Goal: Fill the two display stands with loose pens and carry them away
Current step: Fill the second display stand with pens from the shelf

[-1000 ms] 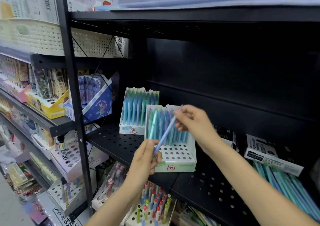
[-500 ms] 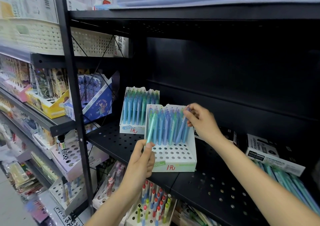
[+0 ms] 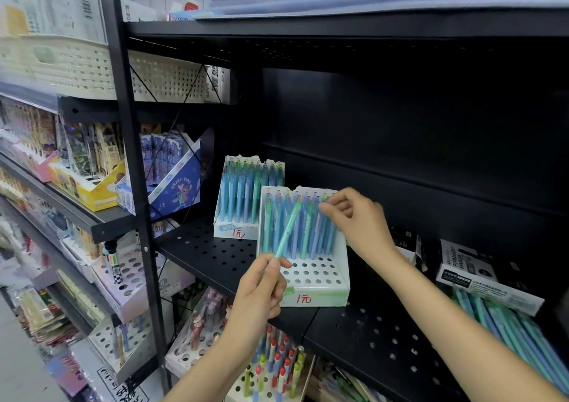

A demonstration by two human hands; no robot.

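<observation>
Shelf (image 3: 215,257), black and perforated, is bearing two white stands side by side. The far stand (image 3: 234,232) is sitting full of blue and green pens. The near stand (image 3: 317,290) is sitting just in front and to the right of it, its back rows holding upright pens (image 3: 308,229) and its front holes showing bare. The left hand (image 3: 261,290) is pinching the lower end of one teal pen (image 3: 288,232) between thumb and fingers, the pen slanting up across the near stand's rows. The right hand (image 3: 358,216) is reaching over the stand's back right corner, fingers curled at the pen tops there; whether they are gripping one I cannot tell. Loose pens (image 3: 508,324) are lying on the shelf at far right, beneath a marker box (image 3: 480,275).
</observation>
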